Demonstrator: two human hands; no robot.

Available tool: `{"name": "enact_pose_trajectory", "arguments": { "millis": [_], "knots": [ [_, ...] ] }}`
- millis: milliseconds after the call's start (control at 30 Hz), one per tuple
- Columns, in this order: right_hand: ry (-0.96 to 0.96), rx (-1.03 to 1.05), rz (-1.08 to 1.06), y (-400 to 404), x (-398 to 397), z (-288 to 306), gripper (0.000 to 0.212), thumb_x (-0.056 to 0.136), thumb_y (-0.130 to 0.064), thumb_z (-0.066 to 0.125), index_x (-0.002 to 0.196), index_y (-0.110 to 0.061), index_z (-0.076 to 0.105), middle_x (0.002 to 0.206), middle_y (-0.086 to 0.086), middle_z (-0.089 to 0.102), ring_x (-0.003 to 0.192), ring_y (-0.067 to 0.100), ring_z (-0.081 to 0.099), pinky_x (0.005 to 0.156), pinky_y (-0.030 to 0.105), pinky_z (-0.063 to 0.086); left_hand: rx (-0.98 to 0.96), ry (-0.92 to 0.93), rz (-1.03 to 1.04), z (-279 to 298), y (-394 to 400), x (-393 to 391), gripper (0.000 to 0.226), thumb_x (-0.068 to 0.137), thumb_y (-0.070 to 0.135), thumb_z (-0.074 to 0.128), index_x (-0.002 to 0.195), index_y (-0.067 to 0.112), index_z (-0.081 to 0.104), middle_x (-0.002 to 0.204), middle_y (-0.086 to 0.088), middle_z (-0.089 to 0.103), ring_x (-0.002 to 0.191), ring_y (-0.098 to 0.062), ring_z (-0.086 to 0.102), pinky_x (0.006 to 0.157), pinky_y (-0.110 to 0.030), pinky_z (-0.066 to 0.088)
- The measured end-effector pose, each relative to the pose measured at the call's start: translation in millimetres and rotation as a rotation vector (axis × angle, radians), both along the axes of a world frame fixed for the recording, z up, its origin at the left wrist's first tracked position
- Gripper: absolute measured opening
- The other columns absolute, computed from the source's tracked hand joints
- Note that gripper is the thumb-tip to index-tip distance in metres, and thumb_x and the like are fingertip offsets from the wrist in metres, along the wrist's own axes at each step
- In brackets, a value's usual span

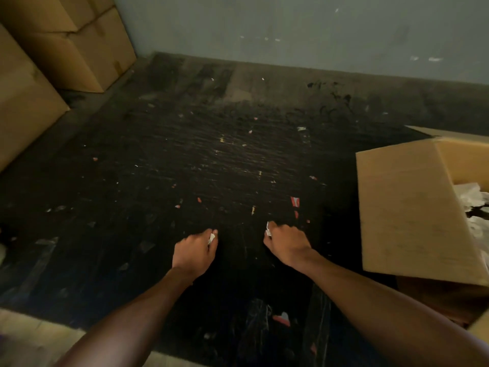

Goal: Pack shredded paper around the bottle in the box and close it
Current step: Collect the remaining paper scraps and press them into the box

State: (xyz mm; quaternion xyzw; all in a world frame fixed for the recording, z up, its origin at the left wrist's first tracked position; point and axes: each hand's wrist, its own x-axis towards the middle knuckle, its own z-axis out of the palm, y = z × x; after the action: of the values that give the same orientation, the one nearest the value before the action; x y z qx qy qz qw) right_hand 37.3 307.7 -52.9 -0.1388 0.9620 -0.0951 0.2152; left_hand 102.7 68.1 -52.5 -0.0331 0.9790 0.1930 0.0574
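My left hand (195,251) is low over the dark floor, fingers pinched on a small white scrap of paper (211,238). My right hand (285,243) is a little to its right, closed on another white paper scrap (268,230). An open cardboard box (407,215) stands at the right edge with its flap raised toward me. White crumpled paper (473,197) shows inside it. The bottle is hidden from view.
Small red, white and yellow paper bits (294,202) lie scattered over the dark mat (185,154). Stacked cardboard cartons (66,49) fill the far left corner against the grey wall (291,27). A pale floor strip (31,337) shows at the near left.
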Motion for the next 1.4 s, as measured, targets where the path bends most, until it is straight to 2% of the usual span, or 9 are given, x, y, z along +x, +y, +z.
{"name": "enact_pose_trajectory", "arguments": {
  "millis": [167, 267, 400, 700, 900, 1033, 1167, 1300, 1400],
  "knots": [
    [-0.059, -0.146, -0.076, 18, 20, 19, 0.031, 0.1, -0.046, 0.042, 0.102, -0.024, 0.062, 0.09, -0.001, 0.066, 0.08, 0.014, 0.063, 0.07, 0.035, 0.052, -0.037, -0.051, 0.06, 23, -1, 35, 0.024, 0.101, 0.041, 0.038, 0.097, 0.029, 0.058, 0.082, 0.003, 0.066, 0.075, -0.013, 0.066, 0.073, -0.038, 0.057],
    [0.013, -0.282, -0.152, 33, 37, 30, 0.021, 0.097, -0.04, 0.052, 0.079, -0.03, 0.057, 0.09, -0.002, 0.06, 0.075, 0.01, 0.061, 0.066, 0.03, 0.052, -0.022, -0.034, 0.13, 37, -2, 48, 0.03, 0.1, 0.045, 0.038, 0.088, 0.029, 0.06, 0.077, 0.005, 0.066, 0.073, -0.014, 0.066, 0.073, -0.039, 0.057],
    [0.031, -0.384, -0.24, 56, 73, 52, 0.019, 0.095, -0.031, 0.058, 0.077, -0.025, 0.061, 0.093, 0.002, 0.061, 0.076, 0.012, 0.064, 0.068, 0.031, 0.055, 0.039, 0.046, 0.281, 49, 5, 72, 0.04, 0.096, 0.047, 0.04, 0.068, 0.026, 0.059, 0.063, 0.005, 0.064, 0.062, -0.013, 0.064, 0.066, -0.035, 0.053],
    [0.146, -0.419, -0.096, 107, 141, 138, 0.018, 0.097, -0.029, 0.056, 0.079, -0.028, 0.057, 0.069, -0.003, 0.064, 0.057, 0.007, 0.061, 0.046, 0.02, 0.043, 1.084, 0.086, 0.864, 102, 59, 125, 0.029, 0.094, 0.041, 0.053, 0.085, 0.015, 0.061, 0.071, -0.006, 0.061, 0.062, -0.018, 0.062, 0.052, -0.031, 0.043],
    [0.273, -0.409, -0.126, 171, 161, 195, 0.014, 0.096, -0.032, 0.054, 0.094, -0.021, 0.063, 0.084, 0.004, 0.068, 0.064, 0.02, 0.071, 0.052, 0.029, 0.052, 1.281, 0.072, 0.699, 154, 123, 119, 0.026, 0.1, 0.036, 0.047, 0.09, 0.015, 0.057, 0.082, -0.004, 0.066, 0.048, -0.01, 0.044, 0.04, -0.023, 0.03],
    [0.412, -0.34, -0.18, 226, 162, 223, 0.022, 0.097, -0.031, 0.054, 0.115, -0.023, 0.066, 0.096, 0.006, 0.069, 0.066, 0.018, 0.064, 0.062, 0.029, 0.051, 1.354, 0.047, 0.477, 190, 182, 106, 0.031, 0.101, 0.035, 0.046, 0.078, 0.017, 0.05, 0.059, -0.001, 0.044, 0.04, -0.01, 0.034, 0.036, -0.022, 0.022],
    [0.496, -0.346, -0.284, 286, 157, 250, 0.024, 0.1, -0.033, 0.052, 0.11, -0.018, 0.066, 0.089, 0.004, 0.072, 0.069, 0.02, 0.066, 0.059, 0.03, 0.048, 1.359, -0.008, 0.21, 217, 249, 80, 0.036, 0.101, 0.038, 0.045, 0.07, 0.018, 0.046, 0.053, 0.0, 0.032, 0.037, -0.011, 0.027, 0.038, -0.024, 0.017],
    [0.556, -0.337, -0.333, 348, 143, 271, 0.021, 0.1, -0.034, 0.053, 0.083, -0.024, 0.058, 0.067, -0.009, 0.058, 0.061, 0.01, 0.057, 0.05, 0.023, 0.036, 1.232, -0.015, 0.039, 235, 326, 42, 0.051, 0.099, 0.054, 0.039, 0.062, 0.02, 0.044, 0.05, 0.001, 0.033, 0.04, -0.014, 0.025, 0.042, -0.027, 0.019],
    [0.562, -0.352, -0.41, 394, 120, 274, 0.021, 0.096, -0.028, 0.057, 0.078, -0.017, 0.061, 0.074, 0.0, 0.065, 0.069, 0.017, 0.061, 0.057, 0.028, 0.045, 1.205, 0.002, -0.089, 238, 388, 10, 0.06, 0.097, 0.063, 0.026, 0.058, 0.021, 0.042, 0.05, 0.001, 0.034, 0.042, -0.015, 0.026, 0.044, -0.028, 0.022]
  ]
}}
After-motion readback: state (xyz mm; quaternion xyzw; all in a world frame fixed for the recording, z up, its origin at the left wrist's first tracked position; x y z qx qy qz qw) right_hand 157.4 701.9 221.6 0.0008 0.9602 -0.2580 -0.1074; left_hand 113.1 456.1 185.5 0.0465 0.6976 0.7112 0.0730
